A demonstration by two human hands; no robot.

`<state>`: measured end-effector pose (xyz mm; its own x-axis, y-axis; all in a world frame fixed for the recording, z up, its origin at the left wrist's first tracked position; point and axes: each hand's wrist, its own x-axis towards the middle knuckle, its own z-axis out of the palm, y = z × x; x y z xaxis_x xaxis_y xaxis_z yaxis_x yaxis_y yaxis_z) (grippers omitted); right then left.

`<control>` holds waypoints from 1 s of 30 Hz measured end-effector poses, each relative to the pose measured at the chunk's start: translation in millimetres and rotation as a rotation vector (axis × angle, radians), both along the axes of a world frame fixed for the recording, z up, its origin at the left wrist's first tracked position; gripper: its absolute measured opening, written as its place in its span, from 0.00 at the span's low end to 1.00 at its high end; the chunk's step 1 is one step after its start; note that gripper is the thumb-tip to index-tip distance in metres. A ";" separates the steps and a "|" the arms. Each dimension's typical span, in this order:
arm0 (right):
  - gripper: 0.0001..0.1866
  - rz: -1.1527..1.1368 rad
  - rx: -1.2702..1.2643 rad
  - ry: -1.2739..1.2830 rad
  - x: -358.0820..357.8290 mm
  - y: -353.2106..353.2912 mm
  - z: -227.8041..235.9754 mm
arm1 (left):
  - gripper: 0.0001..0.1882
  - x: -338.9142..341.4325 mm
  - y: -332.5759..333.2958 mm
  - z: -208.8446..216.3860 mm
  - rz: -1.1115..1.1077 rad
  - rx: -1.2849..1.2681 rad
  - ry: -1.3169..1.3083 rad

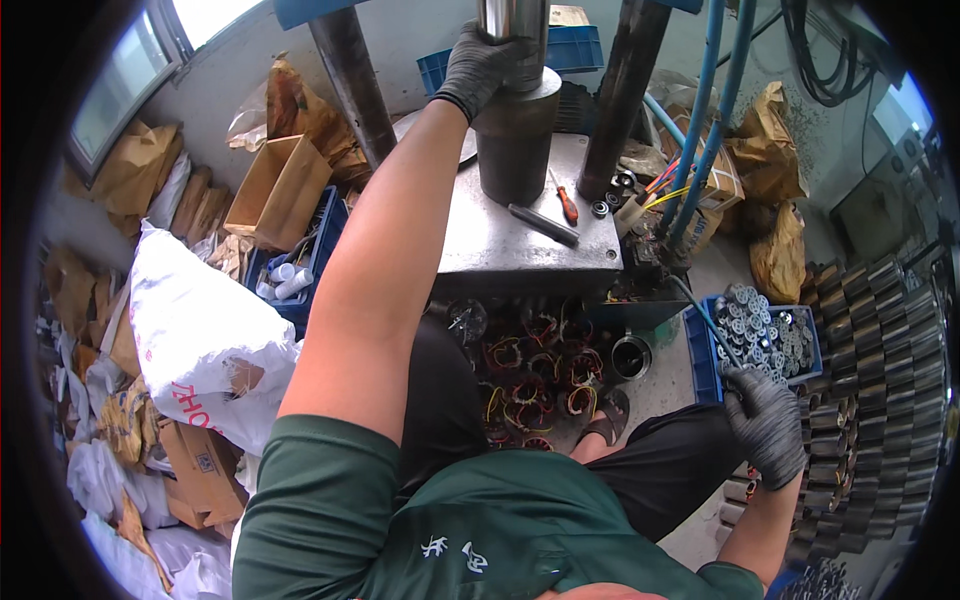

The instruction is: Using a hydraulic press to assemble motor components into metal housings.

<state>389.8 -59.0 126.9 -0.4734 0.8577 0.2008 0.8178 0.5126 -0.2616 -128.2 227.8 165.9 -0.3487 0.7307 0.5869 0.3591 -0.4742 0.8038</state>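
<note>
My left hand [480,68], in a grey glove, reaches up and is wrapped round a shiny metal cylinder [514,18]. That cylinder stands over a thick dark steel block [515,150] on the metal press table [460,235]. In front of the block lie a dark round bar [543,225] and an orange-handled screwdriver [568,204]. At the right, my gloved right hand [766,428] is closed at the lower end of a thin lever rod [705,315], beside a blue crate. The palm side of this hand is hidden.
Steel columns [355,90] flank the block. Blue hoses [712,120] hang at the right. Wound coils with coloured wires [535,375] lie beneath the table. The blue crate [704,362] holds small metal parts; stacked metal sleeves [880,400] stand farther right. Left are a white sack [205,335] and a wooden box [280,190].
</note>
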 end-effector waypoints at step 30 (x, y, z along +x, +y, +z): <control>0.12 0.015 -0.193 -0.052 11.0 -8.8 -6.9 | 0.31 -10.3 3.3 -9.3 -0.045 -0.046 -0.023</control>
<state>400.8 -67.8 120.1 -0.4918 0.8706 0.0079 0.8254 0.4691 -0.3141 -138.4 231.2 156.6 -0.3276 0.7723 0.5443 0.3194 -0.4516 0.8331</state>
